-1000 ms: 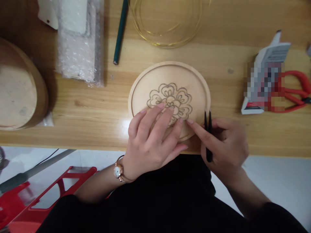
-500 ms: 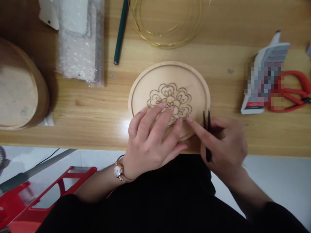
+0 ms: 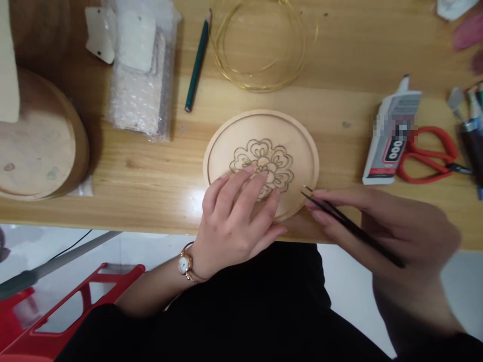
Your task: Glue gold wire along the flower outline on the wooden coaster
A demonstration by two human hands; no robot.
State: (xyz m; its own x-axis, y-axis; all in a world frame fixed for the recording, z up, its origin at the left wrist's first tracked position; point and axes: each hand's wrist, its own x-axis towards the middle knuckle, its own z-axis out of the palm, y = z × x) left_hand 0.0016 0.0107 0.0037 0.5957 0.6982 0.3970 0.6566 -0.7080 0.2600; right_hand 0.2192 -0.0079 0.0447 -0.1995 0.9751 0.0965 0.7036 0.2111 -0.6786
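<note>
A round wooden plate (image 3: pixel 304 156) with a raised rim lies near the front edge of the table. In its middle is a flower design (image 3: pixel 261 147) with dark outlines, its lower part hidden by fingers. My left hand (image 3: pixel 237 216) rests palm down over the plate's near side, fingers spread, the tips touching the flower. To the right, my right hand (image 3: pixel 403 229) pinches black tweezers (image 3: pixel 352 227) between thumb and fingers. The tweezers' tips are slightly apart over the plate's right edge, with nothing visible between them.
A glue tube (image 3: pixel 383 156) and a red-handled cutting tool (image 3: pixel 422 167) lie to the right. Beyond the plate are a coil of gold wire (image 3: pixel 260 86) and a green pencil (image 3: pixel 197 70). Leftward sit a bubble-wrapped packet (image 3: pixel 138 100) and a round wooden piece (image 3: pixel 41 146).
My right hand has drawn back to the right, its index finger leaving the flower. The tweezers have turned from upright to slanting, tips toward the plate. My left hand stays in place on the flower.
</note>
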